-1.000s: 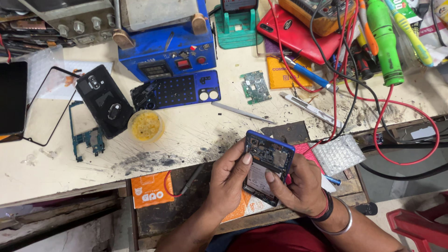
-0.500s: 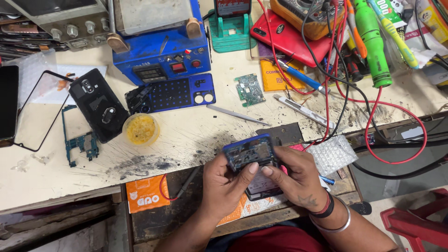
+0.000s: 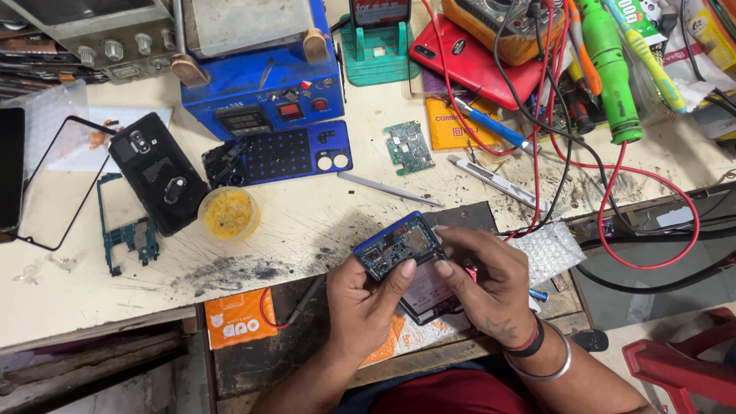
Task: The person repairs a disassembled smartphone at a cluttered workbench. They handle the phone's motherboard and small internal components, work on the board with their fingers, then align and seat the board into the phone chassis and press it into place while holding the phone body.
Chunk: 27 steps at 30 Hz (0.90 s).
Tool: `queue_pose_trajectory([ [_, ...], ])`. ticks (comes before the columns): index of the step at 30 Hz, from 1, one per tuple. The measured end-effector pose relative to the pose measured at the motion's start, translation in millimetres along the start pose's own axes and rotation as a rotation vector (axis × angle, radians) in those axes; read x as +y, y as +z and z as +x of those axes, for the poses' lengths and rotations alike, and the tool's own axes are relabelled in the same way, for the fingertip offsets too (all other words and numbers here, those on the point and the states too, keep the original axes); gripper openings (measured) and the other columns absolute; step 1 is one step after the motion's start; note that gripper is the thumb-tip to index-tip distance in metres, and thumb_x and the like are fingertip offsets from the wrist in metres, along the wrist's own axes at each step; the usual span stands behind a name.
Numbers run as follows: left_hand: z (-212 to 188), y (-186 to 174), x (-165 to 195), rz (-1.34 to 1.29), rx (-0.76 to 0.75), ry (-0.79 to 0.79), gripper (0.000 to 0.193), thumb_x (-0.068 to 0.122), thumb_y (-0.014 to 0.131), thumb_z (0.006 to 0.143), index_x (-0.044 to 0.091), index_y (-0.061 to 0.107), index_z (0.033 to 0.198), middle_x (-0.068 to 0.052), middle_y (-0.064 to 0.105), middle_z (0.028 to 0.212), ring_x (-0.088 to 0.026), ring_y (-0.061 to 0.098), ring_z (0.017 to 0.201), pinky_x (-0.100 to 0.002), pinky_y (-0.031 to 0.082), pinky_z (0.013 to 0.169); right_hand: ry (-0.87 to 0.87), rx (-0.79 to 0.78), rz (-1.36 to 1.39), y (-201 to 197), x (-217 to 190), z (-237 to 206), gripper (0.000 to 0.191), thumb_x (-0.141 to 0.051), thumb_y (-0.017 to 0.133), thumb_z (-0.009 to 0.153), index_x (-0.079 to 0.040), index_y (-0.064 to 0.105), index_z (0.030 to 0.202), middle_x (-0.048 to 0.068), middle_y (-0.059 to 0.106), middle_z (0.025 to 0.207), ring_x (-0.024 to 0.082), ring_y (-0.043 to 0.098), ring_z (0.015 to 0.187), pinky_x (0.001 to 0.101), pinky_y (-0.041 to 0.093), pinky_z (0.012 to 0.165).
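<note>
Both my hands hold an opened blue phone (image 3: 399,249) with its back cover off and its circuit board and battery showing. My left hand (image 3: 368,303) cups the phone from below and the left, thumb pressed on its inner face. My right hand (image 3: 483,280) grips its right side, thumb beside the left thumb; that wrist wears a red band and a metal bangle. The phone is held just above the near edge of the worn white workbench (image 3: 307,222).
On the bench lie a black phone back (image 3: 157,172), a bare screen frame (image 3: 57,180), a blue circuit board (image 3: 126,238), a yellow paste tub (image 3: 228,213), a blue screw mat (image 3: 280,153), a green board (image 3: 409,146), tweezers (image 3: 389,189), a red phone (image 3: 479,57) and tangled red and black leads (image 3: 613,192).
The phone has tipped from upright to lying more level in my hands. My thumbs have shifted onto its open inner face. The view has drifted slightly.
</note>
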State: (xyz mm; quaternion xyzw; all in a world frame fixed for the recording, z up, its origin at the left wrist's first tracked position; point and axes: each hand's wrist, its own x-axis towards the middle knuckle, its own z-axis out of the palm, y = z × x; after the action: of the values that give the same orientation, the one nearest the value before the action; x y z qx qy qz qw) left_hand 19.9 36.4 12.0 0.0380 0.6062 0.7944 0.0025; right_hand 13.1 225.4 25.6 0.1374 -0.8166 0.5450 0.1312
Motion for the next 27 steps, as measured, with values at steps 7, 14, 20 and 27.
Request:
queue_pose_trajectory([
  [7, -1.0, 3.3, -4.5, 0.045, 0.037, 0.12, 0.018, 0.01, 0.073, 0.1, -0.003, 0.071, 0.112, -0.006, 0.077, 0.092, -0.004, 0.064, 0.076, -0.021, 0.052, 0.065, -0.211, 0.17, -0.092, 7.6, -0.3, -0.6, 0.024, 0.003, 0.082, 0.081, -0.001, 0.074, 0.104, 0.014, 0.075, 0.103, 0.021, 0.077, 0.095, 0.0286, 0.061, 0.084],
  [14, -2.7, 4.6, -5.0, 0.074, 0.066, 0.134, 0.016, 0.009, 0.072, 0.099, -0.003, 0.071, 0.11, -0.006, 0.078, 0.093, -0.004, 0.066, 0.081, -0.021, 0.054, 0.069, -0.299, 0.145, -0.244, 8.4, -3.7, -0.4, 0.032, 0.004, 0.081, 0.079, -0.007, 0.077, 0.109, 0.013, 0.074, 0.108, 0.022, 0.077, 0.094, 0.0295, 0.062, 0.082],
  [20, -3.1, 6.9, -2.2, 0.073, 0.083, 0.16, 0.015, 0.008, 0.072, 0.099, -0.003, 0.071, 0.111, -0.005, 0.077, 0.092, -0.003, 0.065, 0.08, -0.022, 0.054, 0.067, -0.376, 0.152, -0.383, 11.4, -4.7, 1.1, 0.034, 0.0, 0.084, 0.079, -0.012, 0.078, 0.111, 0.011, 0.074, 0.108, 0.021, 0.076, 0.09, 0.0295, 0.062, 0.076],
  [27, -1.1, 6.9, 0.7, 0.111, 0.094, 0.167, 0.014, 0.009, 0.072, 0.099, -0.001, 0.072, 0.108, -0.003, 0.077, 0.087, -0.002, 0.066, 0.076, -0.02, 0.053, 0.063, -0.41, 0.117, -0.45, 10.9, -9.6, 4.2, 0.041, 0.0, 0.083, 0.079, -0.013, 0.076, 0.117, 0.012, 0.074, 0.112, 0.024, 0.077, 0.092, 0.0309, 0.061, 0.075],
])
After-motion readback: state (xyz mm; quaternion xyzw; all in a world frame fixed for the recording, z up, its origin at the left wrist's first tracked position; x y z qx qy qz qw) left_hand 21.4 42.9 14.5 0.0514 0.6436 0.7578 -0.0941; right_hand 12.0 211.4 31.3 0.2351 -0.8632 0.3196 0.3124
